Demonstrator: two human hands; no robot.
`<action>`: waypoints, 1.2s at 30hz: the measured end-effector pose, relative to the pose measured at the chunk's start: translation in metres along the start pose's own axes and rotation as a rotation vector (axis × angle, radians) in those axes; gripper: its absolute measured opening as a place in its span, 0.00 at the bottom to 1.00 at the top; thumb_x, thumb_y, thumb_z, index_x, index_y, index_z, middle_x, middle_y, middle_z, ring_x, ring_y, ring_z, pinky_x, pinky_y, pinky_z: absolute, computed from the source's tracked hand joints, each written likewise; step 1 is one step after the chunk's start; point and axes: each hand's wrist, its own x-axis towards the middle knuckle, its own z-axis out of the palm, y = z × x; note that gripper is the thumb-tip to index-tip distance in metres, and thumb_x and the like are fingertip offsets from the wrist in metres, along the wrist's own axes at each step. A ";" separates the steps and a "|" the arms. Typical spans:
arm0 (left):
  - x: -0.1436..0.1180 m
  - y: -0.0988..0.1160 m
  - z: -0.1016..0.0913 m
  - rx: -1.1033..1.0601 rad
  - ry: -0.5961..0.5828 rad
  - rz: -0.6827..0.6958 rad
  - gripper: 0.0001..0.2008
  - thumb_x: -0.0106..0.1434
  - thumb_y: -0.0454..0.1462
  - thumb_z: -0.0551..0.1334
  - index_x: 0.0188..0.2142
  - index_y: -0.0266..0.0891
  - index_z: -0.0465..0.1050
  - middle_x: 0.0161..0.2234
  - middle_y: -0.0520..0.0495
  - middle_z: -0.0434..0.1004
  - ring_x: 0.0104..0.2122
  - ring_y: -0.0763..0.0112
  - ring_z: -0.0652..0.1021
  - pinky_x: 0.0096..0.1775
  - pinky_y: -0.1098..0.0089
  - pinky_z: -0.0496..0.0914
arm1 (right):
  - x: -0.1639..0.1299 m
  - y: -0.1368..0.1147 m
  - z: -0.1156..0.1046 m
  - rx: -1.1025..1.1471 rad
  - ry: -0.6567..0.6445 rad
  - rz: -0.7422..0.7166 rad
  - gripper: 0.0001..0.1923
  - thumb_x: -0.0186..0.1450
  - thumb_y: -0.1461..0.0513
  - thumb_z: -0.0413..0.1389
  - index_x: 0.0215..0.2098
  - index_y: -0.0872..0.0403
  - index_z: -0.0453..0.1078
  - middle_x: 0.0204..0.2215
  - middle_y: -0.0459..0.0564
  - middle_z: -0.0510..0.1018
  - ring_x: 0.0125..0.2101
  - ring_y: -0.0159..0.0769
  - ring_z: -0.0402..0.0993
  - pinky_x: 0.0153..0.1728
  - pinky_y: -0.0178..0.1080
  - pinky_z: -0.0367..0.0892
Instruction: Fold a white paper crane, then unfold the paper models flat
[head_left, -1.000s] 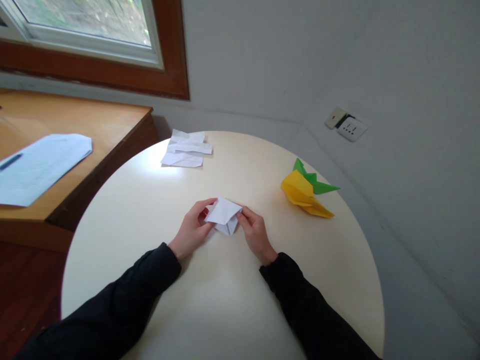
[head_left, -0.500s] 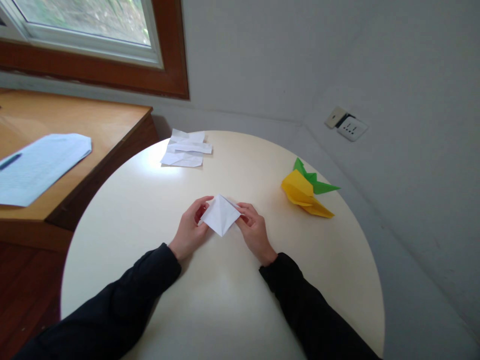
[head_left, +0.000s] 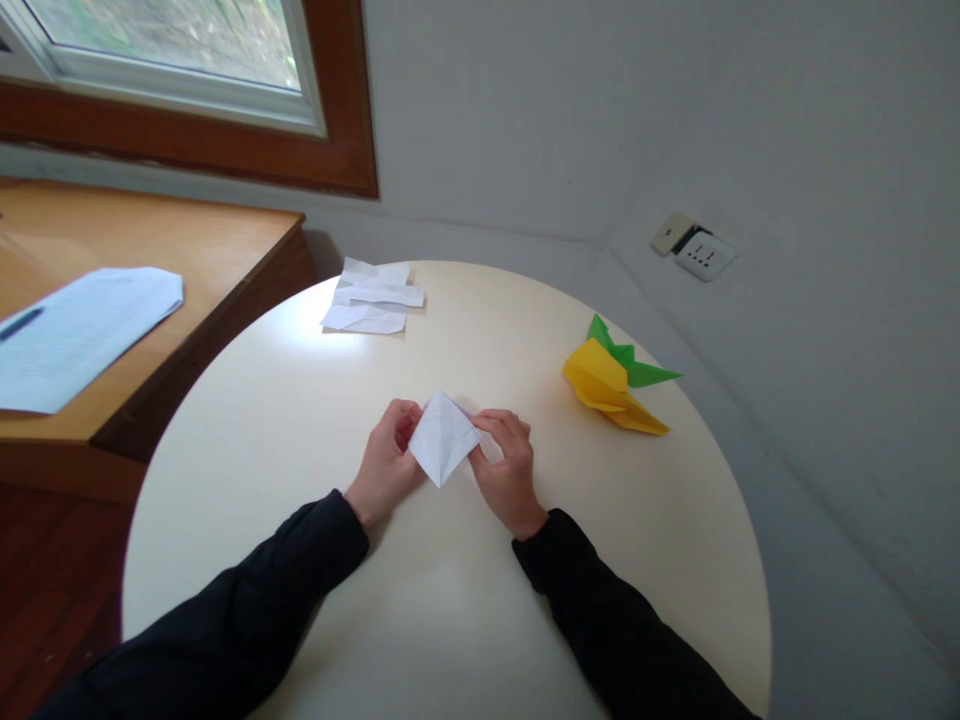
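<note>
A white folded paper (head_left: 443, 438), shaped like a diamond with a crease down its middle, is held between my two hands near the centre of the table. My left hand (head_left: 388, 455) grips its left side, with the fingers curled and partly hidden behind the sheet. On the right corner, my right hand (head_left: 510, 467) pinches the paper between thumb and fingers. The underside of the folded paper is hidden from view.
The round white table (head_left: 442, 580) has torn paper pieces (head_left: 371, 310) at its back left. Yellow folded paper (head_left: 598, 377) and green folded paper (head_left: 637, 370) lie at the right. A wooden desk (head_left: 225, 230) at left bears papers (head_left: 90, 320) and a pen (head_left: 21, 323).
The folded paper has tipped a little, so its diamond face looks taller and its lower point sits nearer me. My left hand has shifted slightly right, and my right hand's fingers have moved slightly.
</note>
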 end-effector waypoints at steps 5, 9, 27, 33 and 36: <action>-0.001 -0.006 -0.003 0.099 0.047 0.142 0.15 0.53 0.28 0.57 0.40 0.41 0.62 0.31 0.52 0.71 0.28 0.74 0.71 0.29 0.75 0.64 | 0.001 -0.001 -0.002 -0.041 0.059 0.020 0.02 0.60 0.65 0.53 0.32 0.52 0.67 0.31 0.48 0.75 0.36 0.38 0.70 0.39 0.41 0.59; 0.000 -0.003 -0.005 0.230 -0.010 0.243 0.14 0.51 0.26 0.53 0.36 0.39 0.69 0.35 0.48 0.72 0.33 0.71 0.72 0.31 0.73 0.65 | 0.000 -0.002 -0.003 -0.086 0.060 0.032 0.06 0.60 0.67 0.52 0.34 0.52 0.68 0.32 0.46 0.77 0.35 0.37 0.69 0.39 0.41 0.57; -0.001 0.009 -0.006 0.056 0.001 0.100 0.11 0.57 0.37 0.58 0.39 0.35 0.71 0.38 0.42 0.74 0.37 0.66 0.74 0.37 0.68 0.68 | -0.002 -0.005 -0.005 0.109 -0.151 -0.193 0.22 0.61 0.72 0.45 0.50 0.50 0.63 0.43 0.50 0.76 0.45 0.36 0.71 0.46 0.44 0.62; 0.002 0.010 -0.002 0.061 0.092 0.014 0.12 0.53 0.41 0.63 0.33 0.34 0.71 0.29 0.47 0.74 0.29 0.71 0.73 0.31 0.71 0.68 | -0.001 -0.008 -0.004 0.061 -0.248 -0.291 0.19 0.59 0.73 0.46 0.45 0.52 0.67 0.44 0.51 0.76 0.48 0.37 0.69 0.47 0.46 0.60; 0.004 0.010 -0.002 0.102 0.154 -0.003 0.09 0.52 0.40 0.63 0.29 0.35 0.70 0.24 0.51 0.72 0.24 0.74 0.70 0.27 0.73 0.65 | -0.002 -0.009 -0.004 0.033 -0.214 -0.316 0.18 0.59 0.72 0.48 0.44 0.51 0.67 0.43 0.50 0.76 0.48 0.38 0.69 0.47 0.45 0.60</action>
